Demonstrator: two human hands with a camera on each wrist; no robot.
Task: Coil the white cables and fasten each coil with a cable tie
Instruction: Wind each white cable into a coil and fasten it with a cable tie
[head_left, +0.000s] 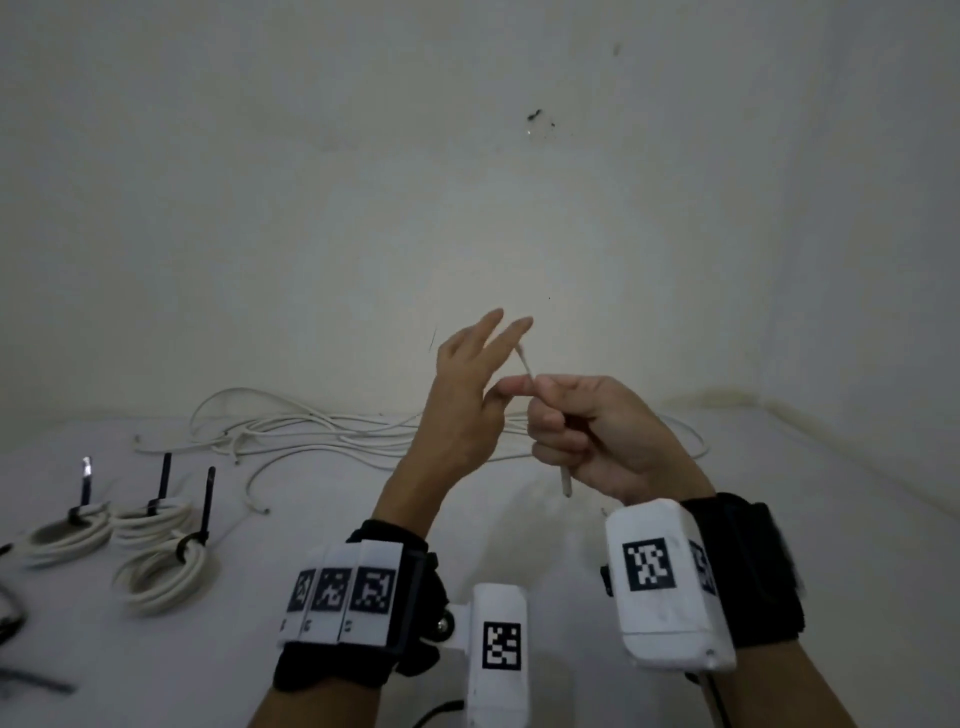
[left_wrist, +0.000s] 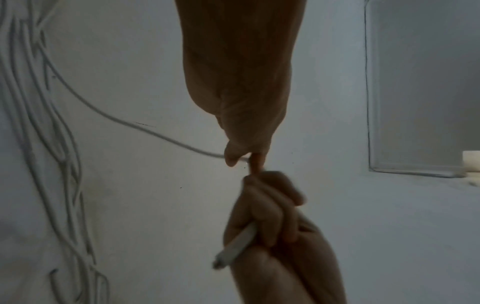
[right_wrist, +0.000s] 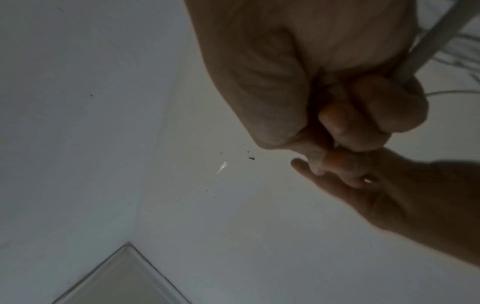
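Note:
Both hands are raised above the white table (head_left: 779, 519), working one white cable (head_left: 525, 358). My left hand (head_left: 506, 387) pinches it between thumb and forefinger, the other fingers spread upward. My right hand (head_left: 545, 415) grips the same cable in a fist just to the right, knuckles touching the left fingertips. The cable's cut end (head_left: 565, 483) pokes out below that fist. In the left wrist view the cable (left_wrist: 130, 123) trails away from the left hand (left_wrist: 244, 159) toward the pile, and the right hand (left_wrist: 270, 222) holds the stub (left_wrist: 233, 253). In the right wrist view the cable (right_wrist: 436, 41) leaves the right hand (right_wrist: 337, 115).
Three tied coils (head_left: 156, 545) with upright black cable ties (head_left: 208, 499) lie at the left. A tangle of loose white cables (head_left: 311, 431) lies along the back by the wall. Spare black ties (head_left: 31, 680) lie at the lower left edge.

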